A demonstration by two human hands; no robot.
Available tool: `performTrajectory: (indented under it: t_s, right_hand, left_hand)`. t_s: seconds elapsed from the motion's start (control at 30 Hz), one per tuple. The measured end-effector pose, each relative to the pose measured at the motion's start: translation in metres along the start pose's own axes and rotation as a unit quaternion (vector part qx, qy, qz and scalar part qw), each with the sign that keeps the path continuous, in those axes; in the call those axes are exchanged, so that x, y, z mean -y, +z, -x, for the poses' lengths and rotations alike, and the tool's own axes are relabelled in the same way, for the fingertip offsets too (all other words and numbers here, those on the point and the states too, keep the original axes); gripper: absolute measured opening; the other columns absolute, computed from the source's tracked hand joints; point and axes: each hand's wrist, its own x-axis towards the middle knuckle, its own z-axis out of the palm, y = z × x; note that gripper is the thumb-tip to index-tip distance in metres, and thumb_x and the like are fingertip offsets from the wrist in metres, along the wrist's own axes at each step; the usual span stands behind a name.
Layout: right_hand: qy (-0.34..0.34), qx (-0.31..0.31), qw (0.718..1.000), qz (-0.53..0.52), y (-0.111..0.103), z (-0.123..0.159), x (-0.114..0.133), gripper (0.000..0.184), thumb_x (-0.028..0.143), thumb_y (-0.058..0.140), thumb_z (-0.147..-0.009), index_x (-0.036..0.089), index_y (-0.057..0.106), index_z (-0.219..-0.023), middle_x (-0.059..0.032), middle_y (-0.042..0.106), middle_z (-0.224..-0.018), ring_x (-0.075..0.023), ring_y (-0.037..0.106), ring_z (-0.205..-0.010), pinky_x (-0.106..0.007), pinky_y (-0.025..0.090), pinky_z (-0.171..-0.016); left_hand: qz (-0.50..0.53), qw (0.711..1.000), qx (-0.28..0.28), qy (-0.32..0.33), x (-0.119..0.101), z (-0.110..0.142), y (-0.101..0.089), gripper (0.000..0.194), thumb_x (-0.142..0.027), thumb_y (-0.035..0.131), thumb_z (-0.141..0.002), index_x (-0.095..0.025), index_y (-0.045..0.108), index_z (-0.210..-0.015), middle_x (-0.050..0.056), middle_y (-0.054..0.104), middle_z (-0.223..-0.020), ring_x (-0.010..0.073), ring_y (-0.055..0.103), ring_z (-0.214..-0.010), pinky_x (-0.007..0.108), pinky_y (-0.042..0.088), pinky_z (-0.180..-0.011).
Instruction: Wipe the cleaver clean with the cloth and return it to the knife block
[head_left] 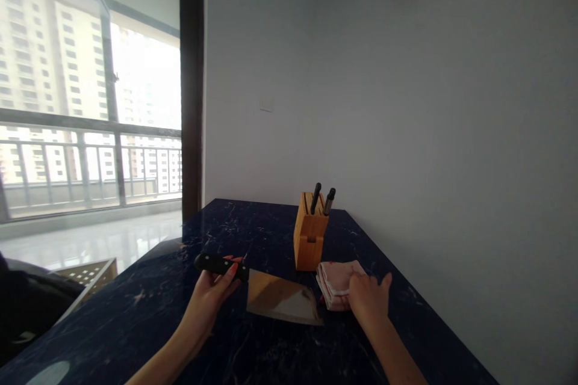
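A cleaver (pixel 282 298) with a broad shiny blade and a black riveted handle is in my left hand (pixel 219 289). My fingers close around the handle, and the blade points right, low over the tabletop. My right hand (pixel 368 298) rests on a folded pink cloth (pixel 341 277), its fingers gripping the cloth's right side; the thumb sticks out to the right. The blade's tip lies just left of the cloth. Behind them stands a wooden knife block (pixel 310 240), with two black-handled tools (pixel 316 198) in its top slots.
The dark blue marbled table (pixel 253 228) reaches back to a grey wall (pixel 406 102), which also runs along its right side. A large window (pixel 58 102) is at the left. A black item (pixel 31 307) and a perforated light-coloured piece (pixel 93 277) sit beyond the left edge.
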Motion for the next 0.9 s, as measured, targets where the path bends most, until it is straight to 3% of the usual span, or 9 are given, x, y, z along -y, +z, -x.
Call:
performTrajectory:
  t_s: [0.17,0.23,0.33,0.47,0.57,0.73,0.9]
  right_hand:
    - [-0.003,-0.004,1.0,-0.001,0.003,0.0,-0.003,0.03,0.007,0.037,-0.079,0.014,0.066,-0.085,-0.0111,0.067,-0.081,-0.0266,0.059,-0.082,-0.062,0.007,-0.093]
    - [-0.006,-0.012,1.0,-0.007,0.004,0.0,-0.005,0.031,0.008,0.037,-0.079,0.015,0.066,-0.087,-0.0106,0.067,-0.081,-0.0269,0.059,-0.082,-0.062,0.006,-0.093]
    - [-0.015,-0.025,0.999,-0.03,0.001,-0.004,-0.008,0.034,0.006,0.034,-0.079,0.016,0.064,-0.094,-0.0096,0.067,-0.086,-0.0266,0.058,-0.085,-0.061,0.005,-0.093]
    - [-0.029,0.051,0.99,-0.127,-0.005,-0.01,-0.01,0.031,0.009,0.036,-0.075,0.019,0.063,-0.087,-0.0078,0.064,-0.095,-0.0253,0.054,-0.095,-0.053,0.019,-0.091]
    - [-0.053,0.096,0.98,-0.167,-0.007,-0.01,-0.007,0.024,0.016,0.044,-0.072,0.024,0.063,-0.084,-0.004,0.064,-0.098,-0.0231,0.052,-0.099,-0.042,0.029,-0.083]
    - [-0.09,0.138,0.971,-0.172,-0.005,-0.005,-0.008,0.032,0.023,0.061,-0.059,0.029,0.061,-0.091,-0.0013,0.06,-0.107,-0.0261,0.042,-0.114,-0.039,0.028,-0.083]
    - [-0.078,0.119,0.977,-0.161,-0.002,-0.008,-0.017,0.025,0.02,0.057,-0.063,0.029,0.062,-0.086,-0.0005,0.061,-0.104,-0.0245,0.047,-0.105,-0.036,0.029,-0.079]
  left_hand:
    - [-0.125,0.991,0.042,-0.033,-0.002,-0.003,-0.013,0.051,-0.042,0.078,-0.052,-0.014,0.067,-0.093,0.008,0.07,-0.093,0.026,0.058,-0.098,0.028,0.044,-0.082]
    - [-0.12,0.99,0.024,-0.074,-0.004,-0.005,-0.019,0.051,-0.048,0.073,-0.057,-0.016,0.067,-0.096,0.007,0.069,-0.098,0.0227,0.059,-0.093,0.025,0.045,-0.072]
    - [-0.083,0.987,0.027,-0.137,-0.008,-0.009,-0.028,0.048,-0.055,0.061,-0.068,-0.015,0.066,-0.096,0.006,0.067,-0.099,0.0138,0.058,-0.067,0.021,0.04,-0.05]
    - [-0.004,0.98,0.08,-0.182,-0.012,-0.014,-0.037,0.044,-0.051,0.054,-0.076,-0.012,0.064,-0.095,0.006,0.067,-0.073,0.0096,0.052,-0.05,0.019,0.038,-0.044]
    - [-0.017,0.982,0.052,-0.181,-0.01,-0.019,-0.042,0.036,-0.041,0.056,-0.077,-0.013,0.06,-0.1,0.001,0.062,-0.054,0.0109,0.052,-0.044,0.018,0.036,-0.041]
    - [-0.049,0.981,-0.009,-0.19,-0.004,-0.025,-0.047,0.022,-0.03,0.057,-0.074,-0.012,0.059,-0.087,0.002,0.061,-0.05,0.0121,0.054,-0.04,0.019,0.039,-0.038]
    - [-0.101,0.977,-0.012,-0.188,-0.004,-0.029,-0.051,0.021,-0.032,0.06,-0.069,-0.013,0.057,-0.076,0.002,0.059,-0.043,0.013,0.053,-0.034,0.018,0.035,-0.032]
